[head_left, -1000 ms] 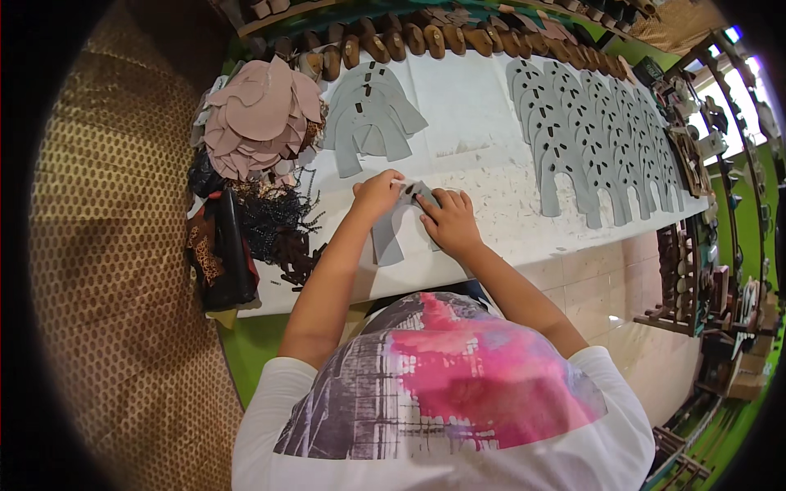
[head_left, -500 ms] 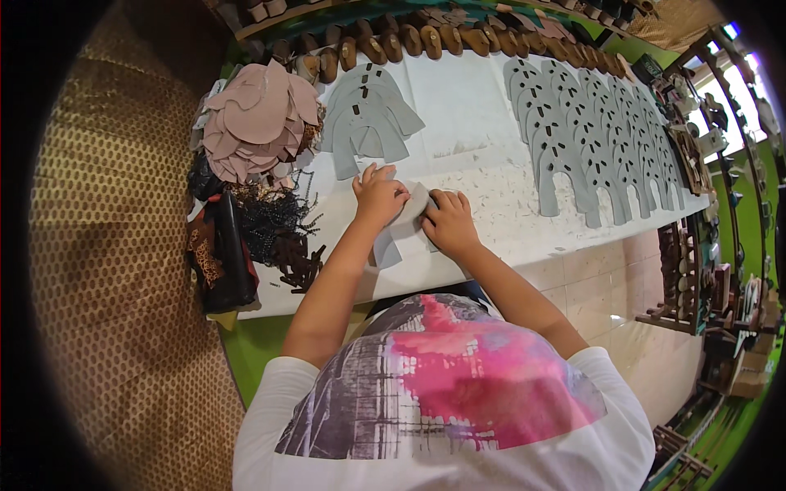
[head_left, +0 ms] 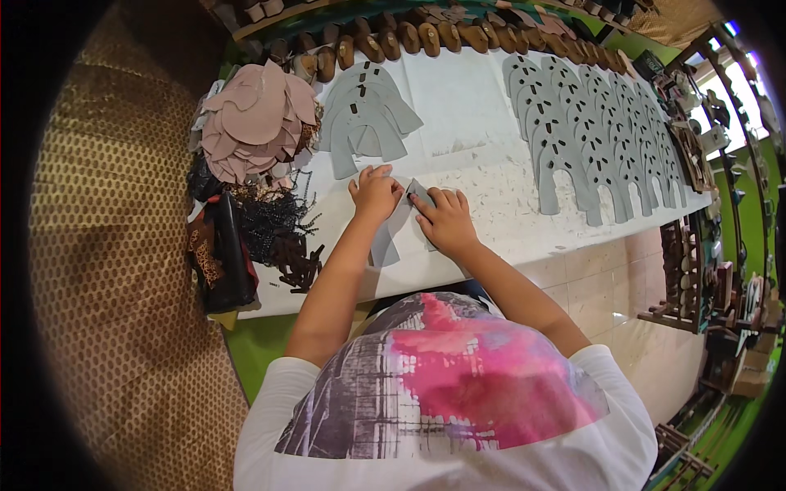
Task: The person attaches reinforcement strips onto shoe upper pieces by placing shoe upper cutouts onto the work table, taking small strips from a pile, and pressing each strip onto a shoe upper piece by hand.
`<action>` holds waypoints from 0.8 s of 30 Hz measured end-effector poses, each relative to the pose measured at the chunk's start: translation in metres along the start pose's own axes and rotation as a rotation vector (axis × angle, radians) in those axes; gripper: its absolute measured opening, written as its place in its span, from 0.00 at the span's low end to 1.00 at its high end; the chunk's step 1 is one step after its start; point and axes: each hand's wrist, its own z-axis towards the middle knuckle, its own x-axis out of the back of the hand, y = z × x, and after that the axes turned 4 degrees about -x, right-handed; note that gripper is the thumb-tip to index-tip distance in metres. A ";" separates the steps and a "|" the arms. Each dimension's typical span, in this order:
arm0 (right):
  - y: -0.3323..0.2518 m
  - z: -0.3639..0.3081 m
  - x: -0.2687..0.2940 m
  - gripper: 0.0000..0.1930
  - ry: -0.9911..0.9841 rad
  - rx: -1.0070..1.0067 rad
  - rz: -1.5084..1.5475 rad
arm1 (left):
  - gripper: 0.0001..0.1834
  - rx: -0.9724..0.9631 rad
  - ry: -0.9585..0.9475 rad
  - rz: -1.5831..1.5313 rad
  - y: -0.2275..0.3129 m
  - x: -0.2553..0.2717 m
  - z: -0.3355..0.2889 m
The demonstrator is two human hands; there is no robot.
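Shoe upper (head_left: 384,247), grey and horseshoe-shaped, lies on the white-covered table (head_left: 471,176), its curved end against the bent fingers of the right hand (head_left: 445,219), the nearer one. The left hand (head_left: 375,196) has thumb and forefinger nearly together beside that end; whether either pinches it I cannot tell. The long axis runs outward, legs toward the person

Single head-worn fisheye view, close above the shirt (head_left: 475,376), direction downward and forward over the white table (head_left: 458,90).

There are two hands (head_left: 446,221) and one white table (head_left: 458,90).
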 end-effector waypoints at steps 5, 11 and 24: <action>0.000 0.000 0.000 0.21 -0.018 -0.002 -0.005 | 0.03 0.008 -0.013 0.018 0.002 0.002 -0.001; 0.000 0.000 0.000 0.21 -0.014 0.003 -0.018 | 0.02 0.019 -0.006 0.021 0.004 0.002 -0.001; 0.000 0.000 -0.001 0.21 0.000 0.017 -0.043 | 0.30 0.111 -0.270 0.010 0.004 0.014 0.003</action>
